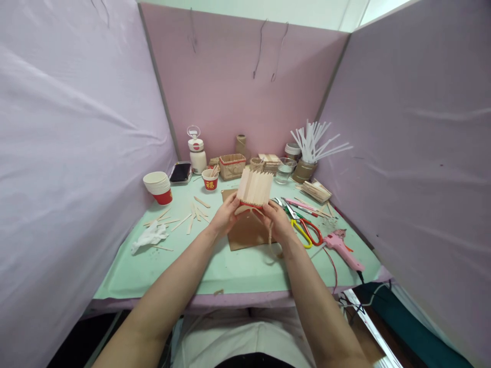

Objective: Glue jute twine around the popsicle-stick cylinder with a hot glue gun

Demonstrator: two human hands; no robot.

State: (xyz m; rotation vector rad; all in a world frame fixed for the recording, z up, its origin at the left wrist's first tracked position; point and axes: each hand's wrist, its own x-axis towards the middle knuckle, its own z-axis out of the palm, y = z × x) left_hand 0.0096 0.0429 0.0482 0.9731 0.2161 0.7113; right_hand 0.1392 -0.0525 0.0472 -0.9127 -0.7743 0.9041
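Note:
Both my hands hold up a small craft piece of wooden sticks [254, 188] set side by side, uneven along the top, with a red band near its lower edge. My left hand [225, 214] grips its left lower corner, fingers closed around it. On the other side my right hand [278, 219] is closed on the right lower corner. A pale cord [270, 240] hangs from the piece by my right hand down to the table. Beneath lies a brown cardboard sheet [245, 236], partly covered by my hands. The undersides of my fingers are hidden.
To the right lie red-handled scissors [312, 232], yellow-handled scissors [302, 234] and a pink glue gun [343, 250] with its cable. Loose sticks [197, 212], a crumpled tissue [151, 234] and stacked paper cups [158, 186] are leftward. Behind stand a woven basket [232, 167] and a water glass [284, 171].

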